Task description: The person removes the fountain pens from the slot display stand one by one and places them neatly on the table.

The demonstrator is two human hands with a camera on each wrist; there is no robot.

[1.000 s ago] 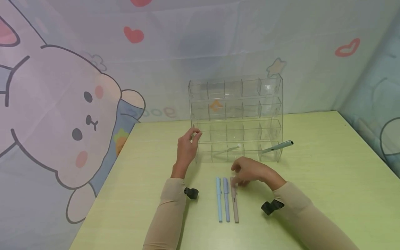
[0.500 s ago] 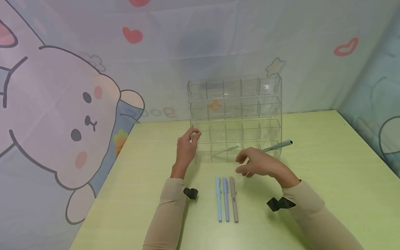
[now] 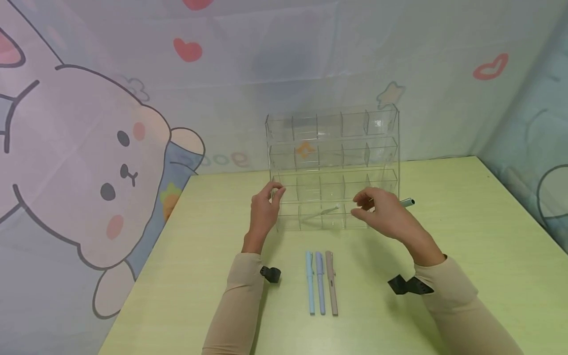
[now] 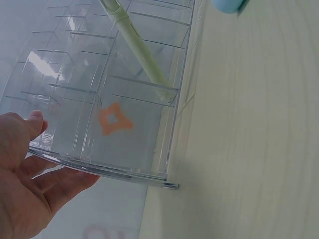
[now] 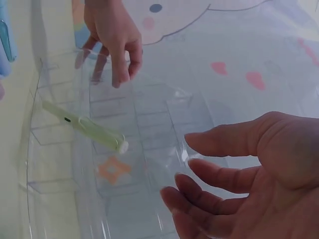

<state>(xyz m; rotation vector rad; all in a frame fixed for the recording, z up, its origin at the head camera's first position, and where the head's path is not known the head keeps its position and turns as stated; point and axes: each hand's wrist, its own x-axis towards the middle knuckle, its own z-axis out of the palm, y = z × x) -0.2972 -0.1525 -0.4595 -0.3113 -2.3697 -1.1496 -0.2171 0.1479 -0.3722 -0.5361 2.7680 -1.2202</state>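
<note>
A clear acrylic rack (image 3: 333, 170) with rows of compartments stands on the table. My left hand (image 3: 265, 207) grips its left side panel, thumb on the inner face and fingers behind, as the left wrist view shows. My right hand (image 3: 385, 213) is raised before the rack's lower right, its fingers parted and holding nothing in the right wrist view. A pale green pen (image 3: 321, 213) leans in the bottom row. Behind my right hand a dark green pen (image 3: 408, 202) sticks out to the right, mostly hidden.
In front of the rack, light blue (image 3: 310, 283), lavender (image 3: 320, 283) and taupe (image 3: 332, 283) pens lie side by side on the yellow-green table (image 3: 204, 236). A printed cloth (image 3: 230, 88) hangs behind.
My right hand has risen from beside the taupe pen, moving right and away to the rack's lower right, and now covers most of the dark green pen. The left hand stays put.
</note>
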